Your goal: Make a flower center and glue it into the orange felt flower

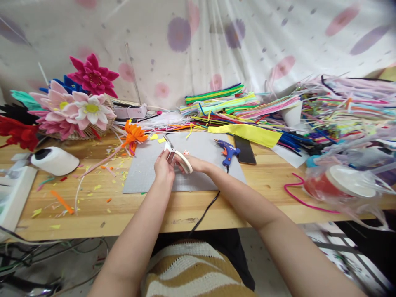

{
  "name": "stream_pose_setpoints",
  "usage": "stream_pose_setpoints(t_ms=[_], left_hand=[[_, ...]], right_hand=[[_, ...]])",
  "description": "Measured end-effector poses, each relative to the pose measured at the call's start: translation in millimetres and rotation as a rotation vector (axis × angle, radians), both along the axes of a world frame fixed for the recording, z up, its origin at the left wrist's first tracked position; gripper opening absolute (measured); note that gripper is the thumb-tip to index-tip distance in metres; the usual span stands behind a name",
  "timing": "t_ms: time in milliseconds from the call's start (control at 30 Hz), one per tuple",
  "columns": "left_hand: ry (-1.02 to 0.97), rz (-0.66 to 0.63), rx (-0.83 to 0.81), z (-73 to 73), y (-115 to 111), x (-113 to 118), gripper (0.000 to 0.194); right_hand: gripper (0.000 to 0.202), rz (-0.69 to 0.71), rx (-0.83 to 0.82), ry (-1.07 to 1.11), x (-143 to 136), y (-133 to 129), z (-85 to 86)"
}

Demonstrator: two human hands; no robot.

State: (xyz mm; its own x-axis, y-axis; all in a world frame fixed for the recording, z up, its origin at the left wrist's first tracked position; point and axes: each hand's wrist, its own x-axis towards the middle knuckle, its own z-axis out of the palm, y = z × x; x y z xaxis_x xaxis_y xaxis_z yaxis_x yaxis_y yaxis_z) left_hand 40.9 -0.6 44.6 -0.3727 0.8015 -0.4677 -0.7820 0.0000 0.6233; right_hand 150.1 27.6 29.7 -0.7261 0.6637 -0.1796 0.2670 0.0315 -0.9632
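Over the grey mat (139,177), my left hand (164,167) pinches a small white piece (168,147), which looks like felt or paper. My right hand (195,163) is closed round the scissors (185,163), whose pale handles face me. Their blades point away from me and lie right at the white piece; whether they are cutting into it I cannot tell. Just beyond my right hand, a small pale pink-and-orange bit (186,152) rests on the mat. Small yellow scraps (161,140) lie at the mat's far edge, beside an orange fuzzy flower (135,133).
A blue glue gun (228,152) lies on the mat's right, its black cord (206,210) running off the front edge. Pipe cleaners (216,103) pile along the back. Fuzzy flowers (91,108) and a white thread cone (55,161) stand left; a bagged red cup (321,185) sits right.
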Motion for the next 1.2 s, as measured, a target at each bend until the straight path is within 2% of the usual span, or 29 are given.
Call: stream_pose_setpoints(t_ms=[267,567,767,967,1200], left_hand=[[0.113,-0.03,-0.019,3.9,-4.2,-15.4,0.012],[0.241,-0.032,-0.029,6.6,-5.8,-35.7,0.013],[0.397,-0.045,-0.019,9.8,-4.8,-49.7,0.019],[0.503,-0.027,-0.009,7.2,-2.0,-58.0,0.025],[0.49,-0.025,0.034,5.6,-0.6,-63.8,0.026]], right_hand=[[0.053,0.033,0.033,-0.045,6.3,-0.7,6.1],[0.05,0.13,0.089,-0.102,8.4,-1.9,21.4],[0.051,0.163,0.07,-0.163,9.1,6.0,21.6],[0.05,0.229,0.179,-0.203,12.7,9.3,25.5],[0.052,0.239,0.228,-0.275,15.6,11.2,23.4]])
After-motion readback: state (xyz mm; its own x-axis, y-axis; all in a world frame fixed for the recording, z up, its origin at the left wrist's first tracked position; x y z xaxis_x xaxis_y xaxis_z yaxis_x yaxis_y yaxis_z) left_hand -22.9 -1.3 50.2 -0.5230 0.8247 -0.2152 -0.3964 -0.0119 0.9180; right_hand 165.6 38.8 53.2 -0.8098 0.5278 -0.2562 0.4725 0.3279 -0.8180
